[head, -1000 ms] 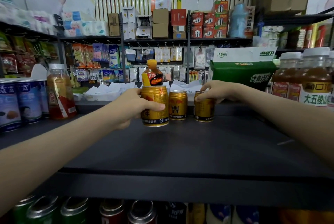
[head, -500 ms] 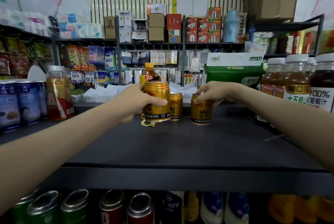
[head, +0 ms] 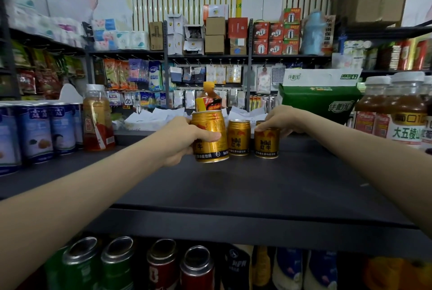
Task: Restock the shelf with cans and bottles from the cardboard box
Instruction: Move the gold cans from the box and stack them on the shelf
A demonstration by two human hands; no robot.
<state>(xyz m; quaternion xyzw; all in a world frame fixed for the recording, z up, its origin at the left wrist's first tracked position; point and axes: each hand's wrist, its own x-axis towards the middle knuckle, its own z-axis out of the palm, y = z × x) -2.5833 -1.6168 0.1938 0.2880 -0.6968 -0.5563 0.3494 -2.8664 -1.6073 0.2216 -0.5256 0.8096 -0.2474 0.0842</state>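
1. At far left on the shelf (head: 233, 184): blue cans (head: 35, 133) in a row, an amber bottle (head: 97, 119) just to their right, already stocked.
2. Left of centre: left hand (head: 180, 140) wrapped round the near gold can (head: 210, 136), thumb across its front. Slightly tilted, base at or just above the shelf, cannot tell which. Judged as not yet released.
3. Just behind it: orange-capped bottle (head: 208, 98), upright.
4. Centre: middle gold can (head: 239, 137), standing free, placed.
5. Right of that: right hand (head: 282, 121) gripping the top rim of the far-right gold can (head: 266, 141), base on the shelf. Set down but not let go.
6. Further right: green carton (head: 320, 102), then brown-drink bottles (head: 406, 112) at the edge.
7. Across the near shelf: much bare space, so probably room for more. Cardboard box out of view, remaining stock impossible to judge.
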